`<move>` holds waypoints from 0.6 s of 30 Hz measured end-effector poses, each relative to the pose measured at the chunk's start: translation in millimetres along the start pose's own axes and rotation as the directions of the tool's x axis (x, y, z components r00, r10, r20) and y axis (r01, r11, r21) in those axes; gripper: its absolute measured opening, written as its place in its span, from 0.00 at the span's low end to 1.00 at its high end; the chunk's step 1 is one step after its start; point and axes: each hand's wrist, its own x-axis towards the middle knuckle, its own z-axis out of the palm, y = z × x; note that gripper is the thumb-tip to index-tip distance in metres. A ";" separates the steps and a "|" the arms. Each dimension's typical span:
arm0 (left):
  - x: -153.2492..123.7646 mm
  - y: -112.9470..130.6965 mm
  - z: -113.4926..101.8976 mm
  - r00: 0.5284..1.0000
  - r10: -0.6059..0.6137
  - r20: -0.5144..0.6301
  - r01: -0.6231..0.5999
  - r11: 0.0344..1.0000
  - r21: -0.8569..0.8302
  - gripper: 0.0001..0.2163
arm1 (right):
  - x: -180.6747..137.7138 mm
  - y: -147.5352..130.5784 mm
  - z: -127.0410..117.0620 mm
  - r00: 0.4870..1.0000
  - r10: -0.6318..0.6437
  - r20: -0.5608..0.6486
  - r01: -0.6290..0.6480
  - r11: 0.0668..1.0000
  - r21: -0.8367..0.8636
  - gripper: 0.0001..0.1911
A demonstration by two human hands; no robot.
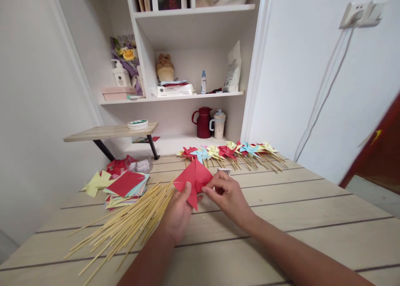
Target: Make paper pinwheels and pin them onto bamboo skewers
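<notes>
A partly folded red paper square (194, 178) is held just above the wooden table (300, 219) in front of me. My left hand (178, 211) grips its lower left part, thumb on top. My right hand (226, 194) pinches its right edge with thumb and fingers closed. A loose pile of thin bamboo sticks (131, 223) lies to the left of my left hand. A stack of coloured paper squares (126, 186), red on top, sits beyond the sticks.
A row of finished paper pinwheels (231, 152) on sticks lies along the table's far edge. Yellow and red paper scraps (98, 181) and a clear container (142, 165) sit far left. Shelves behind hold a red jug (203, 122), a mug and bottles. A small raised shelf (109, 132) stands left.
</notes>
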 end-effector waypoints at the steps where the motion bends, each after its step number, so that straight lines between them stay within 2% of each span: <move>1: -0.1 0.1 0.5 1.000 0.001 0.009 -0.001 1.000 -0.002 0.16 | 0.3 -0.3 0.0 1.000 0.005 0.002 -0.005 1.000 0.003 0.09; 5: -1.9 0.0 3.5 1.000 0.013 0.027 -0.014 0.999 0.037 0.15 | 1.3 -0.4 0.0 0.999 0.027 0.023 -0.027 1.000 0.007 0.10; 10: -1.5 -5.7 1.0 0.991 0.097 -0.095 -0.078 0.980 0.184 0.13 | 0.6 0.1 1.0 0.999 0.016 0.038 -0.017 1.000 0.019 0.10; 14: 3.8 -8.8 -8.2 0.971 0.163 -0.173 -0.111 0.956 0.273 0.15 | 2.1 2.0 -2.8 0.999 -0.019 0.045 0.019 1.000 -0.012 0.04; 18: 5.4 -3.0 -12.9 0.953 0.261 -0.155 -0.158 0.862 0.482 0.14 | 8.7 4.0 -15.2 0.998 -0.058 -0.006 0.058 0.997 -0.052 0.18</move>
